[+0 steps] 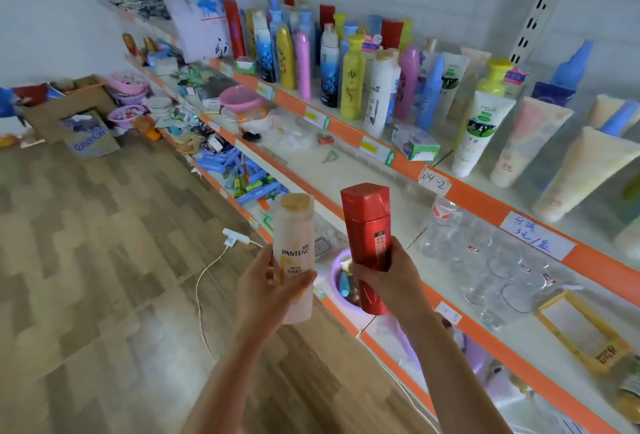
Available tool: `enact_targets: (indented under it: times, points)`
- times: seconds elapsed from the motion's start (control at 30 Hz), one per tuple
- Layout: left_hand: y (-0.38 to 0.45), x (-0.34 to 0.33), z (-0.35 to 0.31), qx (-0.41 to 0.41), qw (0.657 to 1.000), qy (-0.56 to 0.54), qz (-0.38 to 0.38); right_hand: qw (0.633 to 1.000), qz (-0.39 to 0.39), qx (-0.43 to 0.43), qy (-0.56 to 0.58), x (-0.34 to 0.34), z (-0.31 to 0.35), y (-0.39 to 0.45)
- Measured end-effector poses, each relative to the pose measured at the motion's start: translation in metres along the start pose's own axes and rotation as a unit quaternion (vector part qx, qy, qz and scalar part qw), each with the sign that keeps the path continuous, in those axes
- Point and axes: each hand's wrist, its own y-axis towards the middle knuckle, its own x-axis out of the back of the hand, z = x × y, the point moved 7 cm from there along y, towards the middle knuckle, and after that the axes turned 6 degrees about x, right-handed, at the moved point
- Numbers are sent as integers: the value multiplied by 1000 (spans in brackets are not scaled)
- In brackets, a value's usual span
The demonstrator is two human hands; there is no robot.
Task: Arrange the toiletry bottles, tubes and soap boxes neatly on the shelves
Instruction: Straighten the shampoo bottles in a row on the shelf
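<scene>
My left hand (266,289) grips a white Pantene bottle (295,239) with a gold cap, held upright in front of the shelves. Beside it my right hand (388,281) holds a tall red bottle (367,225), also upright. Both bottles hang in the air below the orange-edged shelf (460,192). On that shelf stand several bottles in many colours, among them a yellow bottle (353,78) and a white bottle (379,94). To the right, tubes (479,132) stand on their caps. A small green-and-white soap box (415,142) lies near the shelf's front edge.
The lower shelf holds clear glass cups (485,260) and a yellow frame (581,329). A purple basin (341,281) sits below my hands. A white power strip (235,237) with its cable lies on the wooden floor. Cardboard boxes (69,111) and pink basins stand at the far left.
</scene>
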Motion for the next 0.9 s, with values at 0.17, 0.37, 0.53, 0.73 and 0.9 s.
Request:
enact_targets:
  times: [0.17, 0.37, 0.53, 0.73, 0.9]
  points:
    - [52, 25, 8, 9, 1000, -4, 3, 1000, 8, 5, -17, -40, 21, 41]
    - [137, 75, 10, -2, 999, 8, 31, 1000, -6, -15, -12, -103, 52, 94]
    - [194, 107, 8, -1, 999, 1, 42, 999, -17, -25, 10, -145, 73, 129]
    - [252, 120, 13, 16, 998, -5, 54, 1000, -15, -24, 4, -177, 89, 179]
    - [307, 131, 4, 15, 999, -9, 36, 1000, 0, -17, 4, -204, 102, 239]
